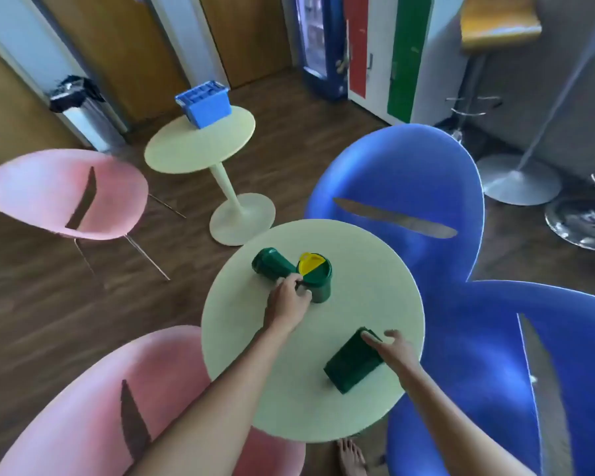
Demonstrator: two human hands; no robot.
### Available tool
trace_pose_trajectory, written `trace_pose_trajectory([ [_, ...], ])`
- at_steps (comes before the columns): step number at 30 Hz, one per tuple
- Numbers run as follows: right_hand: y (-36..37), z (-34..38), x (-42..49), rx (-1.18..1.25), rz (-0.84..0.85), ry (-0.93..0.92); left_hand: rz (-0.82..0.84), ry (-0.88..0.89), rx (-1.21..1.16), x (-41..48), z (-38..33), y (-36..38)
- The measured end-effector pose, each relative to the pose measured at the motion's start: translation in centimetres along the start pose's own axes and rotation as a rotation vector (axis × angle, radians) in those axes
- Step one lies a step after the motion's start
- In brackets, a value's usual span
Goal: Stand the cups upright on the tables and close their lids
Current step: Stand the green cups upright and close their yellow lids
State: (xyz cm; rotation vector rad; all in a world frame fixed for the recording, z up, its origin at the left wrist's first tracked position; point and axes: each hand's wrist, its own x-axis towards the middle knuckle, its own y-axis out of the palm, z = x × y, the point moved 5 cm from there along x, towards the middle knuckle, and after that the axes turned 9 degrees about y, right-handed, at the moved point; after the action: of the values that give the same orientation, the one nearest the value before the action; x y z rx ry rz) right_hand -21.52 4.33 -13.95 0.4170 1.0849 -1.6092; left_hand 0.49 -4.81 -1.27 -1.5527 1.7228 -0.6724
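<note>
Near table (pixel 241 341), three green cups on it.

Nearest: lying cup (pixel 352 364) at near right, on its side, one end toward the near edge, the other pointing far. Right hand (pixel 394 348) is at its far end, fingers spread and laid over the rim, thumb on the other side. Not closed yet; reads as a reach for the top end so the cup can be tipped up around its base. Can't tell if its lid is shut; that end is under the hand.

Further in, left of centre: left hand (pixel 287 298) is curled at the spot where the other two cups meet. Fingers look wrapped on the near end of the second lying cup (pixel 272 267), which points far-left on its side. Grip is partly hidden, so contact is a judgement.

Touching or just beside it on the right: upright cup (pixel 318 280), already standing, yellow lid flap (pixel 310 262) raised. Still needs closing.

So one of three is up, none confirmed shut.

Far left: second table (pixel 186 149) carrying a blue crate (pixel 208 111). No cups visible there.
</note>
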Motion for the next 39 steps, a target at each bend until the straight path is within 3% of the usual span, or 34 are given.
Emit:
trace_pose_trajectory([
  [8, 2.3, -1.8, 0.5, 0.255, 0.026, 0.108, -0.046, 0.016, -0.077, 6.8, 0.2, 1.8],
  [13, 2.6, -0.2, -0.1, 0.334, -0.006, 0.074, -0.010, 0.021, -0.091, 8.6, 1.1, 2.7],
  [27, 5.9, 7.0, -3.0, 0.118, -0.323, -0.428, 0.116, 0.011, -0.244, 10.3, 4.2, 3.1],
  [33, 7.3, 7.3, -4.1, 0.058, -0.276, -0.448, 0.032, 0.028, -0.288, 10.2, 3.9, 3.0],
  [39, 7.3, 8.7, -4.0, 0.170, -0.389, -0.352, 0.038, 0.074, -0.295, 10.2, 4.3, 2.8],
])
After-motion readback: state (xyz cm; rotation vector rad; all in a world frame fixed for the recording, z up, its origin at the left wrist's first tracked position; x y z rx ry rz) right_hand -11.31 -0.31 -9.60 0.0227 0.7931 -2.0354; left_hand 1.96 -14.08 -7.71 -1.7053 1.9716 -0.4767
